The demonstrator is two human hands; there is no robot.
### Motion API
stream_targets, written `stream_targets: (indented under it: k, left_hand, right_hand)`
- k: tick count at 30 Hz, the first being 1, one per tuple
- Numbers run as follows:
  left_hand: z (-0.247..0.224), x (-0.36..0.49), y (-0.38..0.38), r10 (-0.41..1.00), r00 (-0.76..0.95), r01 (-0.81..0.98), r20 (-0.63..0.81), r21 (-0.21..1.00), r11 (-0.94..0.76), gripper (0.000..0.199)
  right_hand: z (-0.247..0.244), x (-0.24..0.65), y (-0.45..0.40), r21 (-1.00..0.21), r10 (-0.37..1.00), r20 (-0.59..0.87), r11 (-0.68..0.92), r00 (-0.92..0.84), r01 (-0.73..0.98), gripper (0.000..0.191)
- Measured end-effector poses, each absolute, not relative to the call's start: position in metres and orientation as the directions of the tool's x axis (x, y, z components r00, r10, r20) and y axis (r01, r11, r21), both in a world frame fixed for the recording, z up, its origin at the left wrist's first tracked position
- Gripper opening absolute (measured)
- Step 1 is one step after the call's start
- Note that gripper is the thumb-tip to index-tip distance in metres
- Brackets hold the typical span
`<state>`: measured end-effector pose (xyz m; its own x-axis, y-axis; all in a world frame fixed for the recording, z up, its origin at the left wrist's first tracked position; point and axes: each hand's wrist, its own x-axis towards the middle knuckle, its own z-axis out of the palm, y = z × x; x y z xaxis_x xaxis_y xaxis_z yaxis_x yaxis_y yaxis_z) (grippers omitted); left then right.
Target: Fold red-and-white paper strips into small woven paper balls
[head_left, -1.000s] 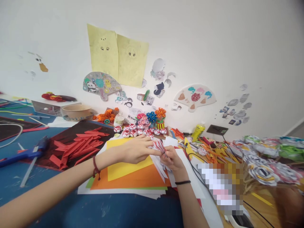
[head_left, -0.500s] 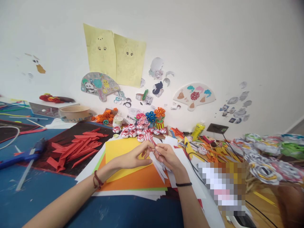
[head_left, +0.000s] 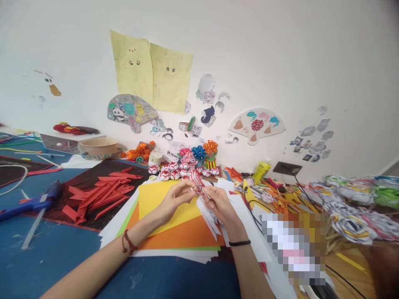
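Over the paper stack, my right hand [head_left: 218,204] is closed in a pinch on a red-and-white striped paper piece [head_left: 195,177], which points up toward the wall. My left hand [head_left: 178,198] meets it from the other side, thumb and forefinger closed at the piece's lower part. The exact folds between the fingertips are too small to make out. White paper strips [head_left: 208,220] lie under my right hand. Beneath both hands are a yellow sheet [head_left: 152,199] and an orange sheet [head_left: 183,234]. Just behind stand several red-and-white paper flowers [head_left: 174,174].
Red folded paper strips [head_left: 99,193] are piled on a dark mat at left, near a blue glue gun [head_left: 46,199]. A round tan bowl [head_left: 99,145] sits behind. A yellow bottle [head_left: 261,171], a black cable [head_left: 254,211] and paper flowers [head_left: 349,224] are at right.
My left hand has risen slightly, and its fingers have drawn together at the striped paper. My right hand keeps its pinch, nearly in the same place.
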<state>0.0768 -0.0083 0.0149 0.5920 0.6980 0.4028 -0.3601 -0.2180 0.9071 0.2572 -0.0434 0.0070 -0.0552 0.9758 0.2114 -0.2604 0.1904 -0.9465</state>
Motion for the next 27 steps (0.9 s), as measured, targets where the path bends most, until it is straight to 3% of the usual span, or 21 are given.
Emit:
stream_targets:
  k: [5, 12, 14, 17, 21, 27]
  left_hand:
    - [0.0143, 0.0791, -0.0124, 0.757, 0.547, -0.462, 0.359, 0.883, -0.085, 0.017]
    - [0.0092, 0.0812, -0.0149, 0.727, 0.619, -0.506, 0.297, 0.859, 0.08, 0.037]
    - [0.0086, 0.08, -0.0142, 0.715, 0.628, -0.449, 0.307, 0.893, 0.011, 0.036]
    - [0.0114, 0.0759, -0.0124, 0.683, 0.651, -0.234, 0.33, 0.944, -0.233, 0.031]
    - [0.0168, 0.0728, -0.0107, 0.648, 0.629, -0.034, 0.429, 0.848, -0.528, 0.025]
    - [0.0121, 0.0789, -0.0127, 0.666, 0.549, -0.06, 0.505, 0.818, -0.571, 0.02]
  right_hand:
    - [0.0007, 0.2554, -0.0376, -0.945, 0.97, 0.24, 0.24, 0.027, -0.221, 0.028]
    - [0.0014, 0.2568, -0.0379, -0.944, 0.959, 0.278, 0.284, 0.061, -0.169, 0.027]
    - [0.003, 0.2568, -0.039, -0.942, 0.96, 0.268, 0.278, 0.078, -0.188, 0.026]
    - [0.0047, 0.2564, -0.0402, -0.931, 0.969, 0.235, 0.246, 0.073, -0.268, 0.026]
    - [0.0015, 0.254, -0.0379, -0.894, 0.979, 0.203, 0.181, -0.01, -0.41, 0.025]
    - [-0.0037, 0.247, -0.0363, -0.886, 0.973, 0.108, 0.002, -0.203, -0.463, 0.028]
